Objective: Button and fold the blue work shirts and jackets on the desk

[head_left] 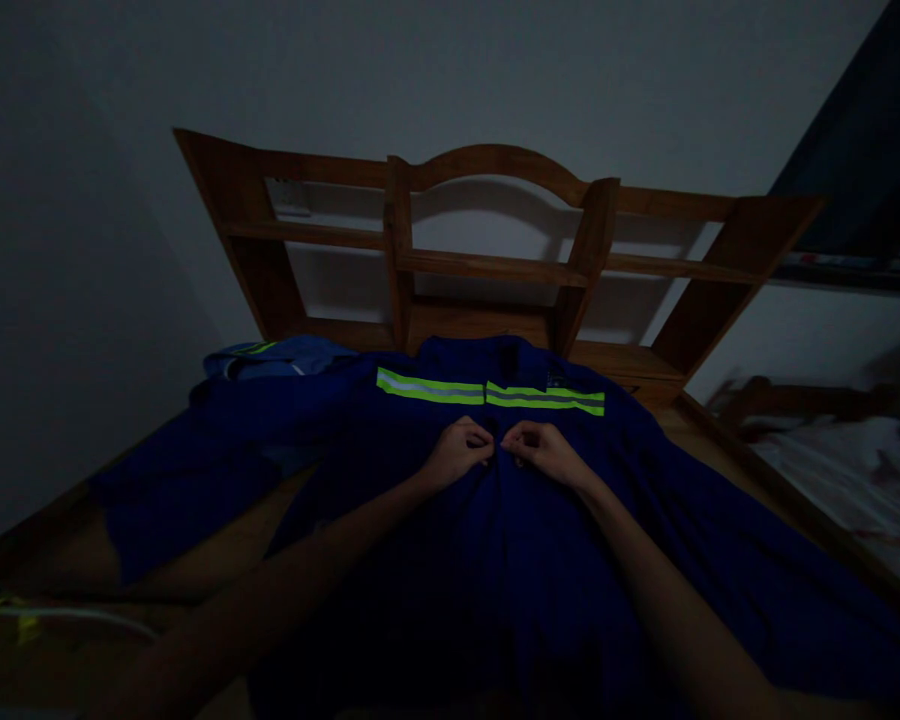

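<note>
A dark blue work jacket (pixel 562 540) lies spread out with its collar away from me and its sleeves out to both sides. Yellow-green and silver reflective strips (pixel 435 390) cross its chest. My left hand (pixel 461 452) pinches the front edge of the jacket just below the strips, left of the middle. Close beside it, my right hand (pixel 544 450) pinches the other front edge, fingertips nearly meeting those of the left. Any button or fastener between the fingertips is too dark and small to make out.
Behind the jacket stands a wooden shelf unit (pixel 495 268) against the wall. Folded lighter blue clothing (pixel 285 357) with a reflective strip lies at the back left. White fabric (pixel 855 470) lies at the right. A pale cord (pixel 82 612) is at the lower left.
</note>
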Demonstrator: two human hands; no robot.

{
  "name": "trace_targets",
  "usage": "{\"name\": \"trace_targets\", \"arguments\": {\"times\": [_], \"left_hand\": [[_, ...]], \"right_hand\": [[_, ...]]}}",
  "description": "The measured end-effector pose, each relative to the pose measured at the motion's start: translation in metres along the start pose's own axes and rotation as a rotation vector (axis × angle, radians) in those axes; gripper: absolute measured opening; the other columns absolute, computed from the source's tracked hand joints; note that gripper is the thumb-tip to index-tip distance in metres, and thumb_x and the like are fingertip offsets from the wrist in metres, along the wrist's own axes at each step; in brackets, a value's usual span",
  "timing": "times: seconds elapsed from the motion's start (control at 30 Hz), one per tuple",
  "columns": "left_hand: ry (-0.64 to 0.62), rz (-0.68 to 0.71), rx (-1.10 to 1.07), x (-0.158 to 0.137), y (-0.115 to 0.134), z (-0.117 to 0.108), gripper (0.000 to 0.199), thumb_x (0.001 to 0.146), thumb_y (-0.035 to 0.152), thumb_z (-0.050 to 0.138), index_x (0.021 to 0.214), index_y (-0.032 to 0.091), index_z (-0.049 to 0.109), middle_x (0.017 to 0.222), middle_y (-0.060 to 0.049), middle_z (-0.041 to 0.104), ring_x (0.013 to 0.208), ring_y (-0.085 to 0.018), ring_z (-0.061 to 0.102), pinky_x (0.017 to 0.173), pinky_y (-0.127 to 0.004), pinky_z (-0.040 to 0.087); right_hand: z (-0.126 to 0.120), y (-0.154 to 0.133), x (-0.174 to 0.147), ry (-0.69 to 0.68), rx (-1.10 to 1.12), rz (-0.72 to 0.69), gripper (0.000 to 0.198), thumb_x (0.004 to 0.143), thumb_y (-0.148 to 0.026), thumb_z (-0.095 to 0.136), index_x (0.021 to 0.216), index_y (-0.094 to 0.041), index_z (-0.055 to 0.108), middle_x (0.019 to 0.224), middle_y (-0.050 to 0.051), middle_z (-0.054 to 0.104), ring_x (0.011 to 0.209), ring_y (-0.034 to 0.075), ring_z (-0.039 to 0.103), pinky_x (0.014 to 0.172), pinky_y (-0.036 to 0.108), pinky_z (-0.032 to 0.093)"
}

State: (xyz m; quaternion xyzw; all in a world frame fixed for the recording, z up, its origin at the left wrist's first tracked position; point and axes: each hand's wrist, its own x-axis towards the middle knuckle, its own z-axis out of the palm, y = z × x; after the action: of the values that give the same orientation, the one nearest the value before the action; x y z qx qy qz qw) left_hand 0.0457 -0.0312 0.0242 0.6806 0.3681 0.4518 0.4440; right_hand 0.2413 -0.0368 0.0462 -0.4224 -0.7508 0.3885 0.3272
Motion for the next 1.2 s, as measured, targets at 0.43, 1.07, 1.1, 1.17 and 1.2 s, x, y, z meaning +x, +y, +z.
{"name": "trace_targets", "arguments": {"times": [0.43,1.07,1.1,1.17,1.2], "left_hand": [[-0.004,-0.426,-0.401,-0.001,0.017,0.001,0.038,0.059,0.038,0.079,0.078,0.01,0.061,0.07,-0.004,0.064,0.065,-0.013,0.063,0.07,-0.029,0.054],[0.156,-0.482,-0.51,-0.009,0.02,0.009,0.018,0.06,0.016,0.078,0.069,0.009,0.064,0.073,-0.006,0.066,0.071,-0.013,0.063,0.08,-0.031,0.053],[0.17,-0.485,-0.509,-0.009,0.02,0.01,0.016,0.061,0.014,0.077,0.069,0.009,0.063,0.073,-0.006,0.065,0.071,-0.012,0.062,0.079,-0.03,0.053],[0.195,-0.484,-0.498,-0.009,0.021,0.012,0.014,0.062,0.013,0.075,0.068,0.009,0.063,0.072,-0.005,0.065,0.07,-0.011,0.062,0.078,-0.028,0.053],[0.201,-0.478,-0.488,-0.009,0.02,0.013,0.013,0.062,0.013,0.074,0.068,0.01,0.063,0.071,-0.004,0.065,0.069,-0.011,0.062,0.077,-0.027,0.053]], "right_hand": [[0.01,-0.031,-0.013,0.187,-0.496,-0.289,0.013,0.089,-0.025,0.046,0.089,-0.019,0.057,0.088,0.004,0.057,0.077,0.014,0.054,0.068,0.025,0.038],[0.011,-0.023,-0.007,0.281,-0.347,-0.159,0.012,0.081,-0.022,0.052,0.082,-0.019,0.063,0.084,0.003,0.063,0.072,0.014,0.057,0.061,0.024,0.039],[0.011,-0.021,-0.006,0.281,-0.318,-0.145,0.012,0.081,-0.022,0.052,0.082,-0.019,0.064,0.084,0.003,0.064,0.072,0.014,0.057,0.061,0.024,0.039],[0.01,-0.019,-0.005,0.253,-0.246,-0.115,0.014,0.081,-0.024,0.052,0.083,-0.018,0.064,0.083,0.003,0.064,0.071,0.014,0.057,0.062,0.024,0.04],[0.009,-0.017,-0.004,0.228,-0.216,-0.103,0.014,0.081,-0.026,0.051,0.084,-0.018,0.063,0.082,0.003,0.064,0.07,0.014,0.057,0.062,0.024,0.041]]}}
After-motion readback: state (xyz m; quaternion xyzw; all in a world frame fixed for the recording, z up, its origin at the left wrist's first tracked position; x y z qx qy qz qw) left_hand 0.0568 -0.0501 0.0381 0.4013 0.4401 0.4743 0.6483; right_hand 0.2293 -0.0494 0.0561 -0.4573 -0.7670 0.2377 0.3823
